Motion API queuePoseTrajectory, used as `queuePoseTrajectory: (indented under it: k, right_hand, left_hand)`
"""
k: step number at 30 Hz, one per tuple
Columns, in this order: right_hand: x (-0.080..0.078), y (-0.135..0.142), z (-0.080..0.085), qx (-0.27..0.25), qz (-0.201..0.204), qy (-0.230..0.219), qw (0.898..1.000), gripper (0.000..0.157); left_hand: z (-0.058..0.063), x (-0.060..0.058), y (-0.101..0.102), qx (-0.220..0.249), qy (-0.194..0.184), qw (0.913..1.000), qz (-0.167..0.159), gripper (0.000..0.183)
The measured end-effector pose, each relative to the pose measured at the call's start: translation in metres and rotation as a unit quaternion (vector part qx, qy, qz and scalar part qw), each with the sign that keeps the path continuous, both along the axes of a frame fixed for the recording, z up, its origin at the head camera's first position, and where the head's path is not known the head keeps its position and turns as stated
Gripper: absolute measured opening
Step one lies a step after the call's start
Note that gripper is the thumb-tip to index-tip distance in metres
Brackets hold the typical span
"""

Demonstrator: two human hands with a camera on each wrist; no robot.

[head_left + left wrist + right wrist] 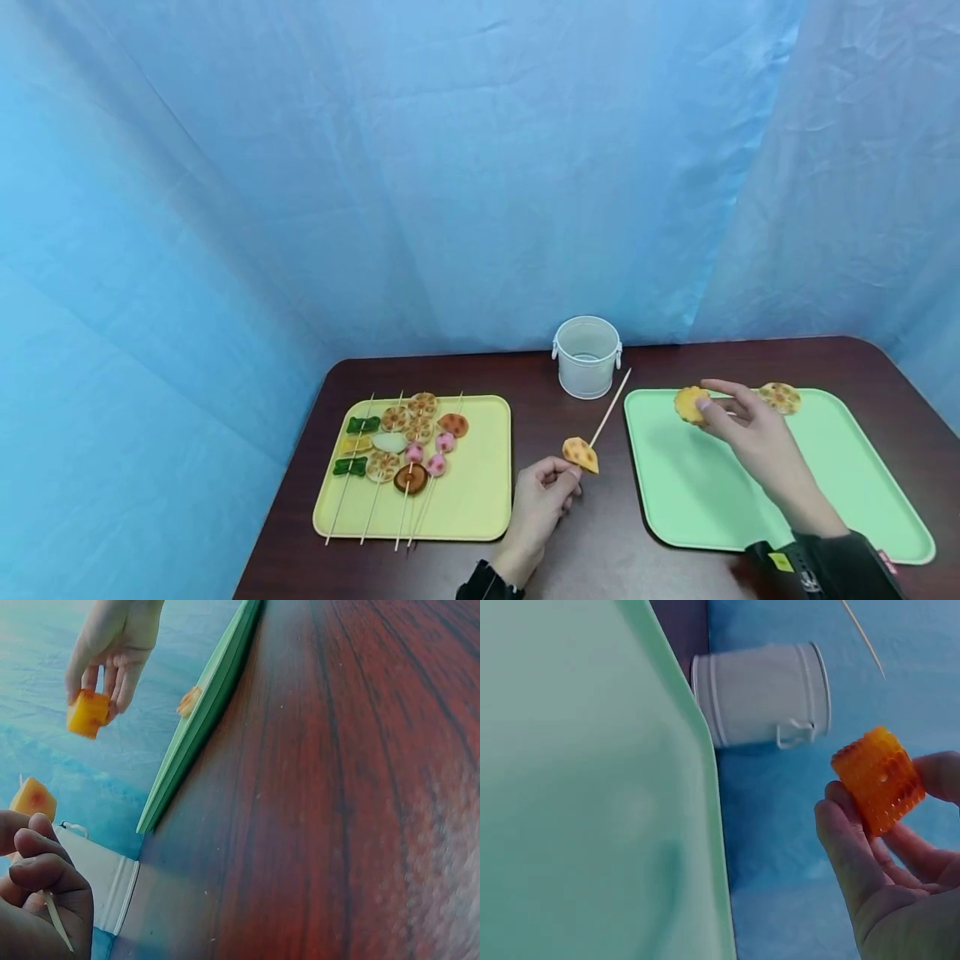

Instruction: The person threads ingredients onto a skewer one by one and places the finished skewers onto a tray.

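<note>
My left hand (542,504) grips a wooden skewer (611,408) near its lower part, its bare tip slanting up to the right. Threaded on it, just above the fingers, is a yellow-orange piece with brown spots (581,455). In the left wrist view the skewer's tail (57,922) sticks out below the curled fingers. Over the back left of the green tray (720,500), my right hand (757,433) pinches a short corn chunk (879,780) between thumb and fingers. A small hole shows in its kernelled side. Behind that hand a browned round slice (781,398) lies on the tray.
A yellow tray (480,500) at left bears several loaded skewers with green, pink, white and brown pieces, their ends over its front rim. A small white bucket (587,377) stands at the table's back edge, before a blue curtain (480,183).
</note>
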State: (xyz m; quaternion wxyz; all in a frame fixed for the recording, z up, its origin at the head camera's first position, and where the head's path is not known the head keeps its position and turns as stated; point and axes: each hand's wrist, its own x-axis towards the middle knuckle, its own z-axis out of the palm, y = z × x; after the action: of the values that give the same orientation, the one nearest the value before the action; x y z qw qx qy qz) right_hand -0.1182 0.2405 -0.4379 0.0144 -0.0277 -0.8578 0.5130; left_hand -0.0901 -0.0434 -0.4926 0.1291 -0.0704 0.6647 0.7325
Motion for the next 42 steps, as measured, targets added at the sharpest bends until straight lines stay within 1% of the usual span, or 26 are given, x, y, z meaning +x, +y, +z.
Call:
queuePoseTrajectory:
  k: [2,4,6,8,9,11,14,17,20,24,27,32,37,42]
  right_hand:
    - [-0.002,-0.008,-0.003,-0.067,-0.002,-0.012,0.998,0.062]
    - [-0.004,-0.014,-0.006,-0.154,0.001,-0.027,0.988,0.060]
    - [-0.007,-0.018,-0.008,-0.245,0.004,-0.041,0.969,0.055]
    - [-0.009,-0.021,-0.009,-0.325,0.008,-0.050,0.944,0.048]
    - [-0.010,-0.022,-0.009,-0.354,0.015,-0.052,0.934,0.044]
    - [-0.011,-0.024,-0.009,-0.389,0.018,-0.052,0.920,0.039]
    - [-0.014,-0.028,-0.007,-0.416,0.009,-0.057,0.908,0.037]
    - [-0.017,-0.032,-0.005,-0.426,-0.006,-0.065,0.902,0.038]
    - [-0.021,-0.035,-0.004,-0.427,-0.023,-0.069,0.901,0.040]
    - [-0.023,-0.038,-0.003,-0.438,-0.031,-0.066,0.896,0.041]
    - [-0.023,-0.039,-0.004,-0.454,-0.030,-0.063,0.888,0.041]
    - [-0.022,-0.039,-0.004,-0.458,-0.030,-0.056,0.887,0.040]
    - [-0.022,-0.041,-0.002,-0.462,-0.035,-0.053,0.885,0.040]
    - [-0.021,-0.043,-0.002,-0.461,-0.034,-0.045,0.886,0.039]
  left_hand:
    - [0.000,0.000,0.000,0.000,-0.001,1.0000,-0.002,0.024]
    - [0.000,0.000,0.001,-0.002,-0.002,1.0000,-0.004,0.021]
    - [0.000,0.001,0.001,-0.006,-0.003,0.9999,-0.008,0.019]
    - [0.000,0.001,0.001,-0.009,-0.003,0.9999,-0.013,0.019]
    - [0.000,0.001,0.000,-0.009,-0.004,0.9998,-0.016,0.019]
    - [0.000,0.002,-0.001,-0.008,-0.004,0.9997,-0.024,0.021]
    - [-0.002,0.003,-0.001,-0.006,-0.001,0.9994,-0.034,0.022]
    - [-0.004,0.004,-0.001,-0.004,0.006,0.9991,-0.043,0.021]
    - [-0.006,0.005,-0.001,-0.002,0.011,0.9987,-0.051,0.021]
    - [-0.007,0.005,-0.002,-0.003,0.010,0.9981,-0.061,0.022]
    - [-0.007,0.005,-0.002,-0.008,0.005,0.9977,-0.067,0.022]
    - [-0.005,0.005,-0.001,-0.018,-0.007,0.9975,-0.068,0.022]
    - [-0.005,0.004,0.000,-0.023,-0.008,0.9974,-0.068,0.021]
    - [-0.006,0.005,0.001,-0.019,-0.007,0.9975,-0.067,0.021]
